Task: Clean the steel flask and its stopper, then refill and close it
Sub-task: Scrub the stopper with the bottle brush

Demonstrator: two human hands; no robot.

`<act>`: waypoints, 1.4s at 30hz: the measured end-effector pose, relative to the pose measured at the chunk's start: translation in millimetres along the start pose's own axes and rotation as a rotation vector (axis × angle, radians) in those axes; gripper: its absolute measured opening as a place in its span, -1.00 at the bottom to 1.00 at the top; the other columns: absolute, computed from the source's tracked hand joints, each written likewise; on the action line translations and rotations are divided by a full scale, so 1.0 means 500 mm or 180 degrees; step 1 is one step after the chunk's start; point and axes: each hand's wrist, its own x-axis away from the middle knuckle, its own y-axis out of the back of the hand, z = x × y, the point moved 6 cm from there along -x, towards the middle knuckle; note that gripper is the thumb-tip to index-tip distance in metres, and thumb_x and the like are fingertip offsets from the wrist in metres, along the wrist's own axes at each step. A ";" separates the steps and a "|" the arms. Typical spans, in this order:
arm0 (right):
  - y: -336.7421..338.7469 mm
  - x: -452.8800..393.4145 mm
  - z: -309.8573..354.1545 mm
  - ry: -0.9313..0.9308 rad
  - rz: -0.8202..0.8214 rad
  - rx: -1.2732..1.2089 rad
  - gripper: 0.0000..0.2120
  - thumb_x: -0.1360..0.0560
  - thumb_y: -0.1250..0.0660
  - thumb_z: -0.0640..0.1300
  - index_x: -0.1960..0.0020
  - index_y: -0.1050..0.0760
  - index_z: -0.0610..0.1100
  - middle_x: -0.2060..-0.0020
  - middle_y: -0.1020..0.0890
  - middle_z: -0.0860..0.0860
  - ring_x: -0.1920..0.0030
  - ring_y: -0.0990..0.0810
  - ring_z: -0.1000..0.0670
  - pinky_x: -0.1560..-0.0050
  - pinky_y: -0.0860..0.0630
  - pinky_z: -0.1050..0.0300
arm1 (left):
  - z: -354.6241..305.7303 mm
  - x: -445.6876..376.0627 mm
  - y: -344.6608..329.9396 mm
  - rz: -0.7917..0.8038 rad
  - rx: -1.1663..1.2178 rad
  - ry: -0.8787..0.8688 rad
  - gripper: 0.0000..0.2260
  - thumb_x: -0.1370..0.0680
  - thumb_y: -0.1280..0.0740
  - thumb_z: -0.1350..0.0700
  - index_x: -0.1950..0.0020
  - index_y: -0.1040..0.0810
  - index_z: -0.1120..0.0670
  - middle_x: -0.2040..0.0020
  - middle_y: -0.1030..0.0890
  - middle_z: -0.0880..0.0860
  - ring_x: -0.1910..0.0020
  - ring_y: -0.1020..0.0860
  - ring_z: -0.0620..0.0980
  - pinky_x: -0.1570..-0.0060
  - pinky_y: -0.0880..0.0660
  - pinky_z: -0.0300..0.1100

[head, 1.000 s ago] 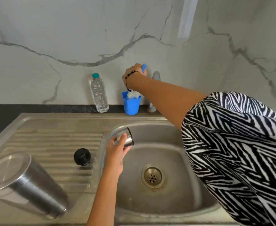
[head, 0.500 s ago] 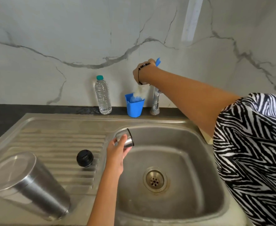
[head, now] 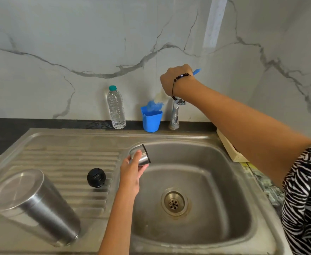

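Note:
The steel flask (head: 33, 207) stands upside down on the draining board at the lower left. Its black stopper (head: 96, 177) rests on the ridges to the right of it. My left hand (head: 131, 172) holds the small steel cup lid (head: 140, 155) tilted over the left rim of the sink basin. My right hand (head: 174, 80) is raised above the blue cup (head: 151, 121) and grips a blue-handled brush (head: 196, 71), whose blurred bristles hang just over the cup.
A clear water bottle (head: 116, 109) with a teal cap stands at the wall beside the blue cup. The chrome tap (head: 175, 115) rises behind the sink basin (head: 224, 181). A cream object (head: 230, 150) lies on the right rim.
My right hand has lifted the brush up out of the blue cup. My left hand keeps the cup lid in the same place over the sink.

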 end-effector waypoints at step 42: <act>-0.292 0.364 0.165 0.0006 0.2104 -0.5052 -0.73 -0.48 -0.16 -0.27 0.33 -0.48 -0.06 0.58 -0.38 0.07 0.56 -0.25 0.08 0.61 -0.16 0.32 | -0.065 0.032 0.070 -0.0063 0.1513 -0.0462 -0.80 -0.60 -0.24 0.04 0.14 -0.45 0.14 0.16 -0.59 0.11 0.06 -0.59 0.00 0.07 -0.56 -0.14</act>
